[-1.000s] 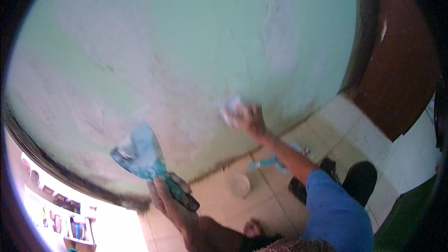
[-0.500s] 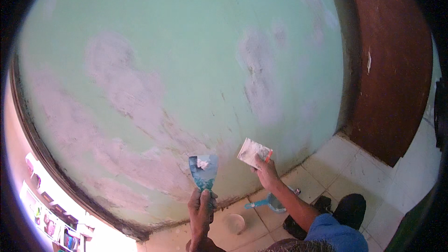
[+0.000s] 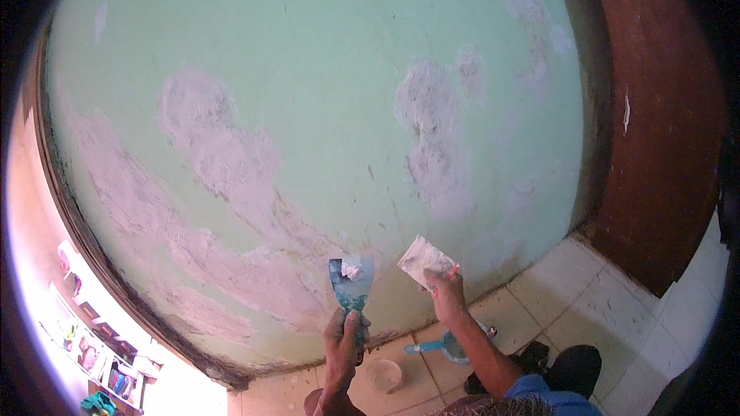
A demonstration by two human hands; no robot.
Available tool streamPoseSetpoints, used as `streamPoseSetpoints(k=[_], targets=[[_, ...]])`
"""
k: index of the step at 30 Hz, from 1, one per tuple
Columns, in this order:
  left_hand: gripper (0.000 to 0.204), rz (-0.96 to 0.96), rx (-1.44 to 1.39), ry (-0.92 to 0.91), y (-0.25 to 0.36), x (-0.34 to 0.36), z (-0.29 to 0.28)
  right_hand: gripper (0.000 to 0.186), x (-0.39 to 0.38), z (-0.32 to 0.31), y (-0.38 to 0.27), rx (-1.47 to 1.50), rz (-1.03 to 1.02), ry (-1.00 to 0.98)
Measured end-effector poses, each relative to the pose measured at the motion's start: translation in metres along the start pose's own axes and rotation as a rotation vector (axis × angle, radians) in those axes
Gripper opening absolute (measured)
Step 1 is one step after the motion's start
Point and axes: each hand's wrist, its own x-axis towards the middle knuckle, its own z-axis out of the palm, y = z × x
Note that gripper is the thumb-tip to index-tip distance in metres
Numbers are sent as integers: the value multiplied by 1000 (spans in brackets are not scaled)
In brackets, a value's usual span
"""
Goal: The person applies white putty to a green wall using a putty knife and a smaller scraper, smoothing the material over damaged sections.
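Note:
My left hand (image 3: pixel 341 339) is closed around the handle of a putty knife (image 3: pixel 351 290), its blade pointing up. A lump of white putty (image 3: pixel 351 270) sits on the upper part of that blade. To the right, my right hand (image 3: pixel 448 293) pinches a flat, rectangular spreader (image 3: pixel 426 260), smeared with whitish putty and showing a bit of orange at one edge. Both tools are held in front of the lower part of a green wall (image 3: pixel 331 108), which bears rough whitish patches (image 3: pixel 223 156). The two tools are apart from each other.
On the tiled floor (image 3: pixel 566 281) stand a small round bowl (image 3: pixel 385 375) and a blue pan with a handle (image 3: pixel 455 345). A brown door (image 3: pixel 655 108) is at the right. Along the lower left, a dark frame (image 3: pixel 100 250) borders a bright opening with shelves of items (image 3: pixel 96 358).
The view has shifted slightly, so the wall, door and both hands appear a little further right. Both hands keep their hold on the putty knife and the spreader.

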Motion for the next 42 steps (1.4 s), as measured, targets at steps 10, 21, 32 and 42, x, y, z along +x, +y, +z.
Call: streamPoseSetpoints(k=[10, 21, 32, 42], targets=[[27, -85, -111, -3, 2, 0, -2, 33, -7, -16, -4, 74, 106, 113], [27, -442, -169, -264, 201, 59, -25, 31, -31, 157, -212, -657, -49, 316], [27, -260, -163, -348, 539, 75, -29, 36, -20, 445, -496, -1503, -778, -416], [22, -187, -124, -287, 608, 74, -17, 41, 0, 476, -522, -1641, -845, -555]])
